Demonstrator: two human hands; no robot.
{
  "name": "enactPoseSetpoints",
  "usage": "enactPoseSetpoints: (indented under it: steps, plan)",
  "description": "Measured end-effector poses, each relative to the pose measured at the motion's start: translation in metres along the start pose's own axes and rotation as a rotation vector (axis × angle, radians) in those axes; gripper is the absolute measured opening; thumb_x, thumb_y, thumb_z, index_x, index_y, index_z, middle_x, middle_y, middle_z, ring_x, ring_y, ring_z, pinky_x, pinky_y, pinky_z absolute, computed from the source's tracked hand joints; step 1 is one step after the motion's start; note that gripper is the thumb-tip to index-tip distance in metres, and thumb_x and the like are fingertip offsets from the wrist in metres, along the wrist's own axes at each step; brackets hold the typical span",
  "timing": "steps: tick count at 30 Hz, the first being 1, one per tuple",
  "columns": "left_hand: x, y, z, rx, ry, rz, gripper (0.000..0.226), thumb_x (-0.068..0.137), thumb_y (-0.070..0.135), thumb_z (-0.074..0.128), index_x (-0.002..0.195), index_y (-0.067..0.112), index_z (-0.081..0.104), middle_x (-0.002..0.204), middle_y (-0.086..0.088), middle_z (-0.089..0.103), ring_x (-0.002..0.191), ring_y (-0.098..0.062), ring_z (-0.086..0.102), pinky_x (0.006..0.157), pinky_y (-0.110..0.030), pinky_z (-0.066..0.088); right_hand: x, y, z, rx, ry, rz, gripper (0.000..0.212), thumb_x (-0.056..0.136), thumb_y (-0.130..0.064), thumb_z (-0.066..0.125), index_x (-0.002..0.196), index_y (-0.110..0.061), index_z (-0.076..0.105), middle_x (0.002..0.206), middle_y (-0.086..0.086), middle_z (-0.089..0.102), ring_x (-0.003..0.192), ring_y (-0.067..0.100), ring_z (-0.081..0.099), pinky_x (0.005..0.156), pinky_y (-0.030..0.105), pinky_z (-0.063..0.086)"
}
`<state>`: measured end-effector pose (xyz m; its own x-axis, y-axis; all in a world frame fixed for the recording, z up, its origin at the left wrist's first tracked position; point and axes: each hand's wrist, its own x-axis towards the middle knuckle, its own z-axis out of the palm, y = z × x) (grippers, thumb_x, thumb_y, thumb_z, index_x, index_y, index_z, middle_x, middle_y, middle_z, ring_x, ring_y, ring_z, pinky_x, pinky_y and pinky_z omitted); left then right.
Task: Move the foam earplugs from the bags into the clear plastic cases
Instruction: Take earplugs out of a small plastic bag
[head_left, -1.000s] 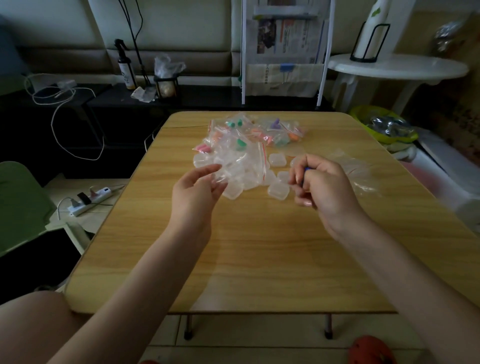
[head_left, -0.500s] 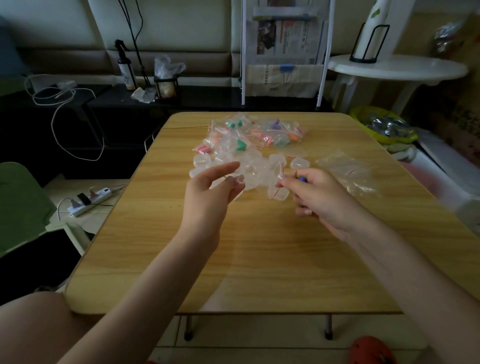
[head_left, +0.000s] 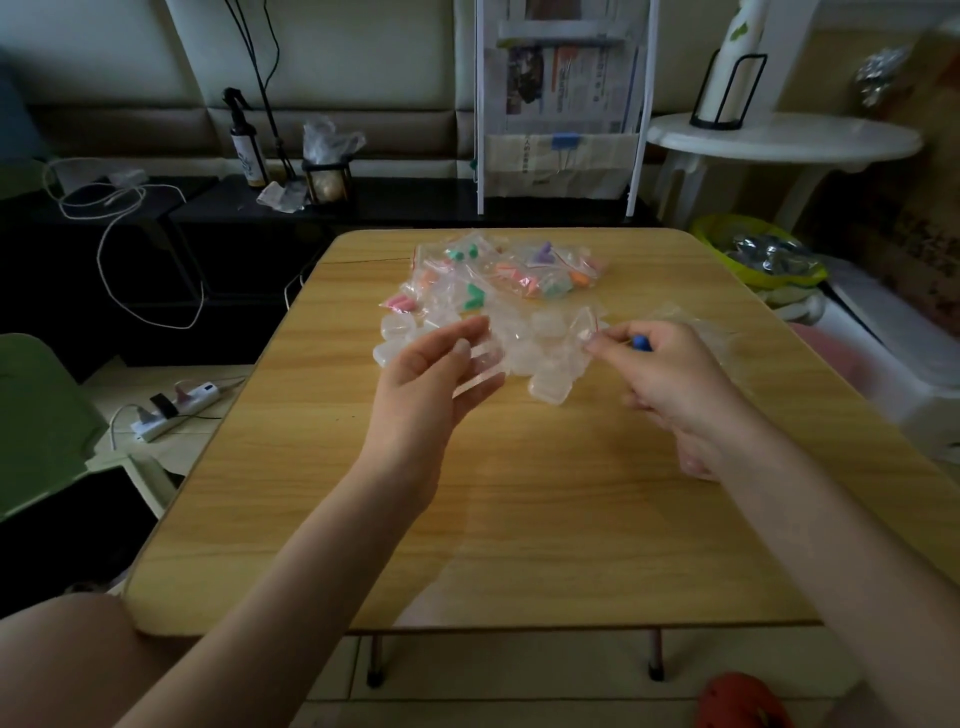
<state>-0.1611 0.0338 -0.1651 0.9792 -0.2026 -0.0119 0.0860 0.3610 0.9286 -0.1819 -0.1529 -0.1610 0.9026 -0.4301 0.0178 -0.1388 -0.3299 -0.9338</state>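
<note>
Over the middle of the surface (head_left: 519, 519), head view:

Right grip: my right hand (head_left: 670, 384) is curled, and a blue earplug (head_left: 640, 342) shows between the thumb and fingers. The same fingertips seem to pinch the red-striped edge of a small clear bag (head_left: 584, 325).

Left grip: my left hand (head_left: 431, 374) is half spread, with the fingers loosely bent around a clear plastic case (head_left: 480, 371). I cannot tell whether I hold it firmly or only cradle it.

Where the goods are: the empty cases (head_left: 540, 358) lie heaped just beyond my hands. The full bags (head_left: 519, 270) of pink, green, orange and purple plugs lie behind them, toward the far edge. A crumpled clear bag (head_left: 722, 340) lies just beyond my right hand.

Risk, dropped plug: my right fingers mind two things at once. If I let the bag go carelessly, the plug may slip out and roll away.

Risk, loose case: my left hold looks slack. Pressing foam into the case could tip it out of my fingers.

Risk, scattered heap: my hands hover close over the cases. A sweep of my wrist would knock them about, perhaps toward the edge.

Risk, sight: clear plastic on clear plastic makes a lid hard to judge, so I may miss the opening.
</note>
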Motion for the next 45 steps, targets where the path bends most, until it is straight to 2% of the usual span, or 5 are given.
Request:
enactPoseSetpoints:
  steps: [9,15,26,35,45]
  plan:
    - [0.005,-0.02,0.01,1.203,-0.269,0.57,0.043,0.097,0.021,0.05,0.14,0.022,0.043,0.144,0.008,0.043,0.136,-0.007,0.032,0.112,-0.021,0.024,0.038,0.029,-0.057,-0.368,0.379,-0.087,0.022,0.084,-0.028,0.068,0.073,-0.009,0.062,0.071,0.003,0.06,0.072,0.02,0.057,0.059,0.026,0.034]
    - [0.024,-0.035,0.021,1.69,-0.553,0.536,0.055,0.102,0.037,0.028,0.152,0.023,0.01,0.16,0.002,-0.003,0.145,-0.012,-0.013,0.116,-0.032,-0.006,0.037,0.037,-0.063,-0.552,0.395,-0.128,0.048,0.088,-0.031,0.064,0.052,-0.017,0.037,0.055,-0.001,0.041,0.069,0.026,0.045,0.062,0.03,0.028]
    - [0.022,-0.034,0.012,1.211,-0.414,0.488,0.035,0.091,0.016,0.059,0.125,0.018,0.053,0.124,0.003,0.047,0.109,-0.016,0.053,0.093,-0.025,0.043,0.027,0.017,-0.045,-0.367,0.268,-0.405,0.026,0.101,-0.019,0.044,0.083,-0.013,0.061,0.073,-0.017,0.057,0.058,0.004,0.047,0.054,0.02,0.041]
    - [0.006,-0.021,0.008,0.845,-0.185,0.584,0.04,0.074,0.01,0.077,0.106,0.018,0.054,0.105,0.011,0.063,0.094,-0.003,0.06,0.073,-0.019,0.051,-0.013,-0.004,-0.007,-0.293,-0.322,-0.323,0.051,0.08,-0.067,0.048,0.097,-0.022,0.065,0.07,-0.001,0.052,0.054,0.005,0.044,0.052,0.023,0.033]
    - [-0.002,-0.021,0.008,0.953,-0.209,0.717,0.045,0.068,0.019,0.083,0.106,0.014,0.06,0.103,0.004,0.066,0.088,-0.011,0.063,0.076,-0.021,0.051,-0.016,-0.001,-0.001,-0.269,-0.343,-0.282,0.052,0.077,-0.069,0.055,0.084,-0.019,0.069,0.057,-0.011,0.047,0.049,0.001,0.044,0.05,0.025,0.033]
